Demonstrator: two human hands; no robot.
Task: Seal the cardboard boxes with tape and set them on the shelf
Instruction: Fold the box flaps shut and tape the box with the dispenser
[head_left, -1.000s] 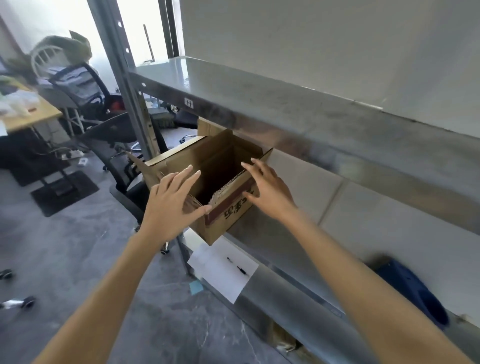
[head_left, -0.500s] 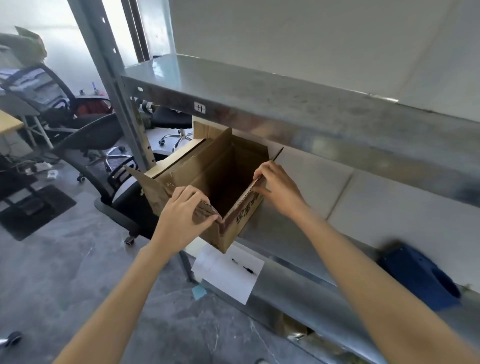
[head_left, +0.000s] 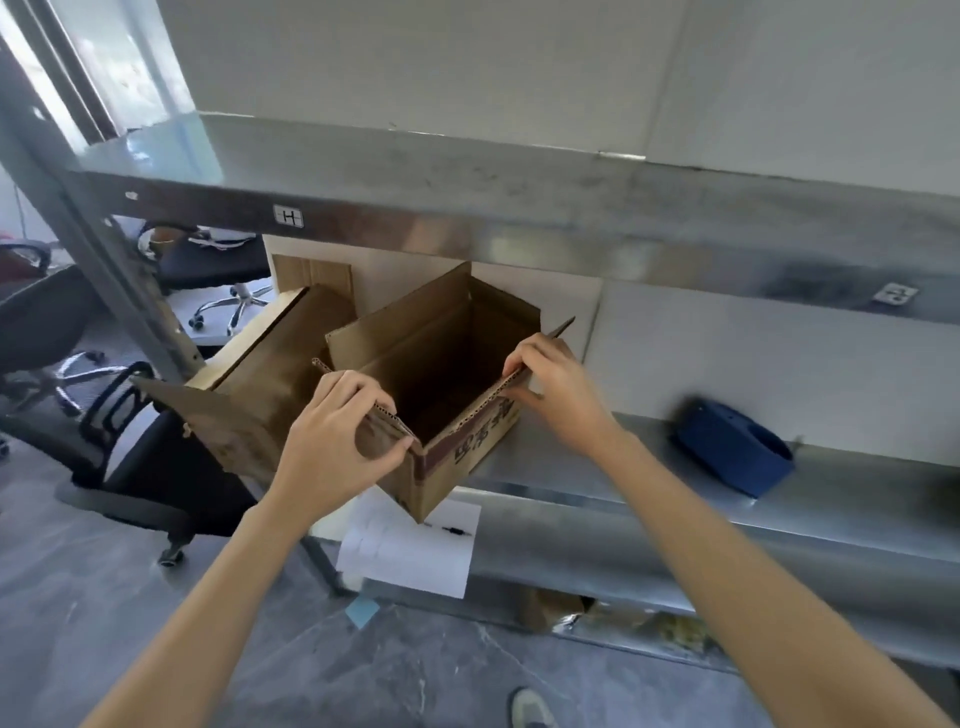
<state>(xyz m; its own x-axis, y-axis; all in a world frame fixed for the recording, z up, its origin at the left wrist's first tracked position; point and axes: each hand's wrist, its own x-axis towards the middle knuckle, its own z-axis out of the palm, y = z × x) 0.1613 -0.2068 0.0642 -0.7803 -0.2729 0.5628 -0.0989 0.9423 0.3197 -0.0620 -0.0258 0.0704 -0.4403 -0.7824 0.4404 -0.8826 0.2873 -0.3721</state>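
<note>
Grip: left hand and right hand each pinch an opposite flap edge of the cardboard box.
Change: a second ago both hands reached with fingers spread; now they have hold, likely ready to fold the flaps.
Box: open, untaped, overhanging the shelf at its left front corner.
Overhead: upper shelf close above.
Around: office chair; second box just left; tape dispenser well right.
</note>
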